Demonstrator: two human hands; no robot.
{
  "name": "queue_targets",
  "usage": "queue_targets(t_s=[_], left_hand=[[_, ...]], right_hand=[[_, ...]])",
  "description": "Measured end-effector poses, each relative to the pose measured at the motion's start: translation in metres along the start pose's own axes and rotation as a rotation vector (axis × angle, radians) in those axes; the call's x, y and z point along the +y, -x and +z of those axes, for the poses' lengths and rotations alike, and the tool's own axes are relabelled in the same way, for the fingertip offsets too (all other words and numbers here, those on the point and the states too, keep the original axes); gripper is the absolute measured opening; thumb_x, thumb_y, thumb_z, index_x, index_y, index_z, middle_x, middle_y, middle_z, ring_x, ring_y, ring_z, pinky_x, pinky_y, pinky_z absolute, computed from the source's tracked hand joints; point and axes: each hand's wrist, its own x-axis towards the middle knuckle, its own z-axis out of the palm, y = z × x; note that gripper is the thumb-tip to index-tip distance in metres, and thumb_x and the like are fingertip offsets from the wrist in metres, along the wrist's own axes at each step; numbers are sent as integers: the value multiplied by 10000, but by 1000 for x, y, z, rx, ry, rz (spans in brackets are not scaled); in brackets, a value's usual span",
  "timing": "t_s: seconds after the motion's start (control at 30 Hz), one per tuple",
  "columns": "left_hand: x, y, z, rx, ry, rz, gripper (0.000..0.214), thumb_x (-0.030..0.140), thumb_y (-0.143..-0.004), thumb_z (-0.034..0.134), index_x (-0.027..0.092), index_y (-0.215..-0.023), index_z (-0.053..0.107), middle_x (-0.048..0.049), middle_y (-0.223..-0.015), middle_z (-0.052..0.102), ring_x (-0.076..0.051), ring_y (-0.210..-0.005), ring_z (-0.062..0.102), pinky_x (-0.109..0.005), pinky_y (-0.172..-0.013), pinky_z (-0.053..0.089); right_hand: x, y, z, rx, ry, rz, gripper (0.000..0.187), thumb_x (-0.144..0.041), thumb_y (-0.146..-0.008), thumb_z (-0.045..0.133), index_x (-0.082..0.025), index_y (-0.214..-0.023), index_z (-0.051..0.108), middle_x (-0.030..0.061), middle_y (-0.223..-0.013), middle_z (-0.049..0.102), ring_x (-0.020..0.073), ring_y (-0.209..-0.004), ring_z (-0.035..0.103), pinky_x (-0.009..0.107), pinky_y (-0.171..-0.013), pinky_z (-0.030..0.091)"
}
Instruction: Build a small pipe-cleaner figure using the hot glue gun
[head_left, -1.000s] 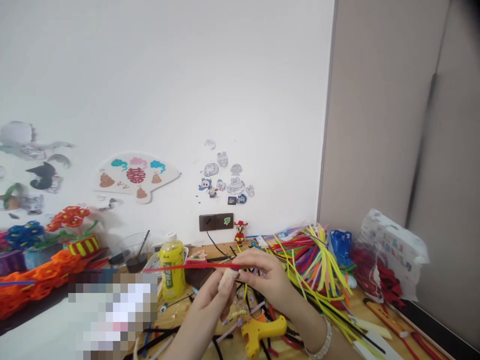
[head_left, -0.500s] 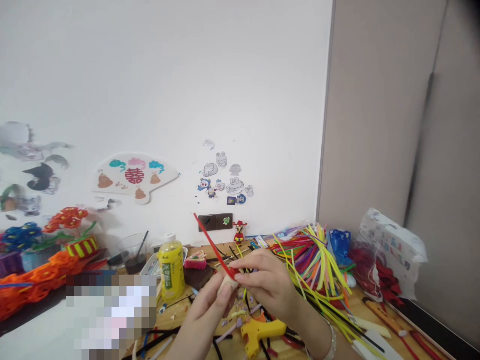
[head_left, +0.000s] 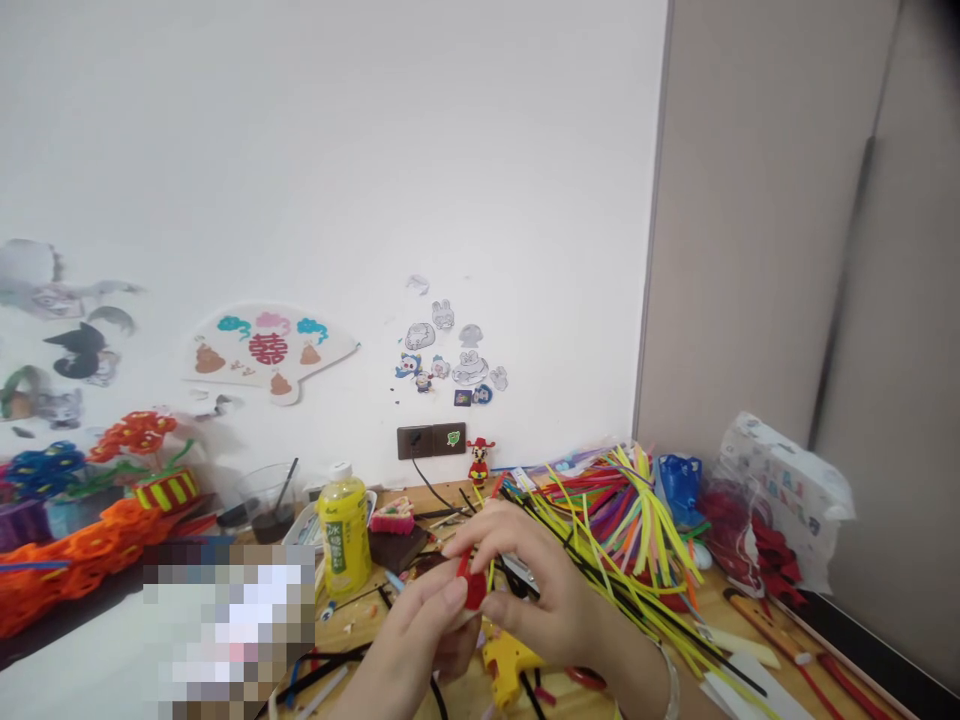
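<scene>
My left hand (head_left: 420, 620) is closed on a small pale piece with a red pipe cleaner (head_left: 475, 592) coiled on its upper side. My right hand (head_left: 529, 570) arches over that piece from the right, fingers curled at the pipe cleaner's raised part and thumb beside the red coil. Fingers hide much of the piece. Below my hands lies a yellow glue gun (head_left: 510, 658), partly covered by my right hand.
A yellow drink bottle (head_left: 345, 535) stands left of my hands. Behind the right hand spreads a bundle of coloured pipe cleaners (head_left: 630, 510). A small red-hatted figure (head_left: 481, 462) stands by the wall. Pipe-cleaner flowers (head_left: 139, 440) and a cup (head_left: 268, 505) are at left.
The long red end that stuck up to the left has come down and now lies bent at the piece. My right hand has shifted over the piece, its fingers more arched.
</scene>
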Motion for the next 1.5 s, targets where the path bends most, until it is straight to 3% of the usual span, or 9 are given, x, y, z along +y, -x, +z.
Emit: queue_targets(t_s=[0.27,0.5,0.7,0.93,1.1,1.23,1.33,1.43,1.5], left_hand=[[15,9,9,57,10,-15,379,541,-643,641,174,-650,546,107,-495,207,-55,-443,143,-206,-431,120],[14,15,8,257,-146,153,400,577,-637,625,184,-626,554,64,-545,359,-91,-501,313,-202,-474,299],[9,15,8,281,-192,239,310,509,-721,581,199,-701,577,37,-608,470,-125,-577,438,-235,-602,427],[9,14,12,442,-189,306,361,487,-699,612,216,-937,595,-25,-898,629,-186,-781,570,-246,-684,456],[9,11,11,454,-123,300,277,424,-699,640,185,-834,610,20,-687,614,-145,-640,541,-215,-595,431],[5,4,6,486,0,289,254,407,-715,631,186,-832,586,57,-575,533,-109,-543,468,-198,-535,393],[5,1,0,507,75,311,234,389,-712,639,179,-800,587,69,-531,484,-89,-520,427,-179,-522,372],[6,-1,-4,475,140,283,219,376,-695,655,173,-732,582,82,-508,433,-67,-476,369,-158,-472,335],[6,-1,-5,453,160,236,219,375,-686,660,174,-707,576,89,-500,408,-60,-454,341,-152,-440,304]], right_hand=[[8,4,-1,-9,65,44,318,-430,-860,469,-193,-1011,618,70,-889,549,176,-858,541,316,-766,463],[0,3,9,177,162,-5,203,-282,-850,529,-224,-1027,609,58,-865,592,166,-805,574,285,-694,493],[0,5,25,344,115,-4,129,-227,-845,534,-205,-914,641,55,-800,591,159,-740,584,272,-646,499],[1,11,38,320,249,41,226,-160,-871,456,-191,-1046,594,74,-831,585,168,-755,566,276,-650,494],[-2,13,48,330,345,115,242,-97,-837,435,-197,-1038,526,66,-885,618,168,-793,586,267,-716,489],[-2,15,45,232,330,259,275,-82,-779,462,-191,-1031,474,26,-780,609,139,-623,568,240,-598,480],[-9,11,30,8,283,402,325,-47,-759,463,-184,-1052,489,7,-738,604,128,-609,558,213,-555,457],[-22,4,12,-211,254,285,200,-78,-799,466,-186,-925,578,25,-814,624,132,-720,569,225,-682,460],[-29,0,2,-303,204,201,242,-67,-825,432,-171,-989,577,47,-930,636,136,-863,567,228,-803,437]])
